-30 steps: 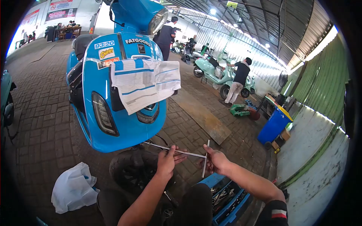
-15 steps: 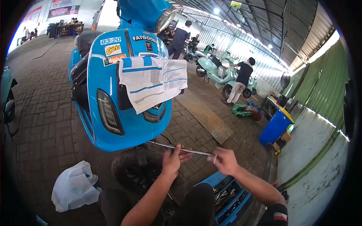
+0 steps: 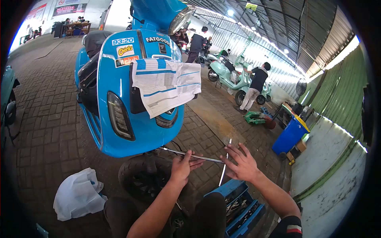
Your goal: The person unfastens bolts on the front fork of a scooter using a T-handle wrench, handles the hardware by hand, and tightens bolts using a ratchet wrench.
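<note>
My left hand [image 3: 182, 167] grips the shaft of a long T-handle wrench [image 3: 212, 160], thumb on the near side and fingers behind. The wrench's far end meets the underside of the blue scooter [image 3: 145, 139], above its front wheel [image 3: 137, 178]. At the near end, the white-looking crossbar stands steeply across the shaft. Beside that crossbar, my right hand [image 3: 242, 163] is open, its fingers spread and at or against the handle; exact contact is hard to tell. A printed paper sheet [image 3: 166, 85] hangs over the scooter's front.
A blue toolbox [image 3: 238, 210] with tools sits by my right knee. On the brick floor at left lies a white plastic bag [image 3: 79, 194]. Further off are a metal plate [image 3: 210, 119], a blue bin [image 3: 287, 135], mint scooters [image 3: 228, 77] and a person [image 3: 258, 83] working.
My right hand has opened from a closed grip on the wrench's end, and the crossbar has turned into clear view. The left hand stays on the shaft.
</note>
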`<state>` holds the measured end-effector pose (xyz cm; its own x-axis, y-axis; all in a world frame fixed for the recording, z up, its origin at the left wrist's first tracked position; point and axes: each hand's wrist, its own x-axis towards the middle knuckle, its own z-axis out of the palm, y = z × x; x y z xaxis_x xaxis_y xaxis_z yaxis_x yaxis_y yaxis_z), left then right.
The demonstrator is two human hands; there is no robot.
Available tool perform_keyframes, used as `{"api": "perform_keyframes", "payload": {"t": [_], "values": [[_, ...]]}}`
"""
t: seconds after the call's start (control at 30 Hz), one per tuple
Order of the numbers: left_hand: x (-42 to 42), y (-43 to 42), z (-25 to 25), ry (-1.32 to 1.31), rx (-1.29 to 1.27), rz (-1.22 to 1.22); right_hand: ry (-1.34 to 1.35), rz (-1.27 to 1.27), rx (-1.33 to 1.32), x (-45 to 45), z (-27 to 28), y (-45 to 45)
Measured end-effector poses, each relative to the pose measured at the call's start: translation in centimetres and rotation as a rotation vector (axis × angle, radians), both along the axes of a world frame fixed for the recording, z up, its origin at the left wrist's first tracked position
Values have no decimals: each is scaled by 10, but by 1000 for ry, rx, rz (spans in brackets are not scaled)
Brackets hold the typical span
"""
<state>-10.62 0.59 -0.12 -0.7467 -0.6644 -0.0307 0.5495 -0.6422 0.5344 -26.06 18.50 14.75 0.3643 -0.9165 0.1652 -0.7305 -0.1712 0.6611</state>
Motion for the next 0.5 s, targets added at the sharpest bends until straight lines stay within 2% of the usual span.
{"api": "perform_keyframes", "payload": {"t": [0.03, 0.07, 0.17, 0.23, 0.27, 0.33, 0.37, 0.43, 0.47, 0.5], "values": [[-1, 0, -1, -1, -13, -4, -110, -36, 23, 4, 0, 0], [-1, 2, -1, -3, -14, -9, -112, -40, 21, 3, 0, 2], [1, 1, -2, -12, -7, 9, 39, -21, 24, -2, -4, -1], [0, 0, -3, -16, 16, -10, -199, 68, 24, -8, -6, -5], [0, 1, -1, -11, 19, -13, -195, 64, 27, -6, -5, -5], [3, -1, 5, -45, -10, 16, -980, -421, 107, 5, -7, -10], [3, -3, 5, -47, -14, 14, -983, -421, 102, 5, -10, -19], [4, -6, 2, -6, -23, -5, -2468, -914, 144, -1, -22, -38], [6, -6, 2, -8, -28, 1, -2312, -929, 85, -2, -25, -39], [6, -4, 2, -28, -30, 10, -2305, -919, 98, -4, -27, -40]]}}
